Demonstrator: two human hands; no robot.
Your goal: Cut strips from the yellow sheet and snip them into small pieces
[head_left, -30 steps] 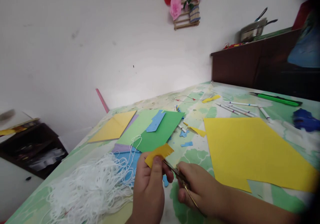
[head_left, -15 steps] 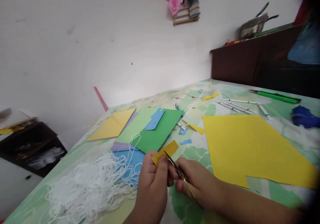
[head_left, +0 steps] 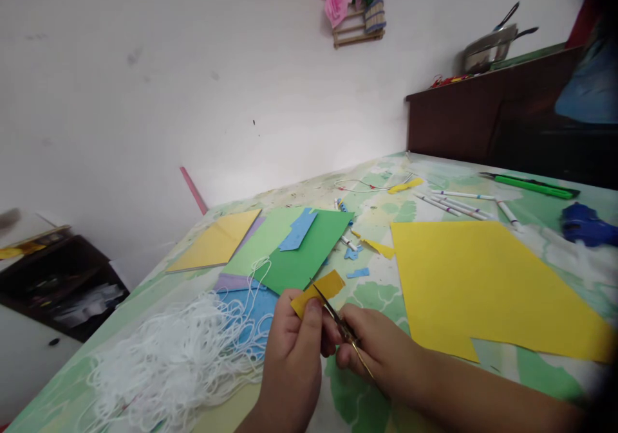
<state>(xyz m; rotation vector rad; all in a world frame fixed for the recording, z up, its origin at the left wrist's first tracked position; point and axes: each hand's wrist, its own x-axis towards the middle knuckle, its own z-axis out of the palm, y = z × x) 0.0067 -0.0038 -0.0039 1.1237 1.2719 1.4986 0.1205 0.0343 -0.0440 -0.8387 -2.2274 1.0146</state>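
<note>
A small piece of yellow paper is pinched between the thumb and fingers of my left hand. My right hand grips a pair of scissors by the handles, just right of my left hand. The blades lie across the small paper, their tips near its upper edge. A large yellow sheet with a notch in its lower edge lies to the right. Green sheets with a blue cut piece on top are beyond my hands.
Tangled white string covers the left front over a blue sheet. Markers, a green cutter and a blue object lie at the right back. Blue scraps lie beyond my hands.
The scissor tips now reach a little further up and left across the small yellow paper. Both hands keep nearly the same position, and the view has shifted very slightly.
</note>
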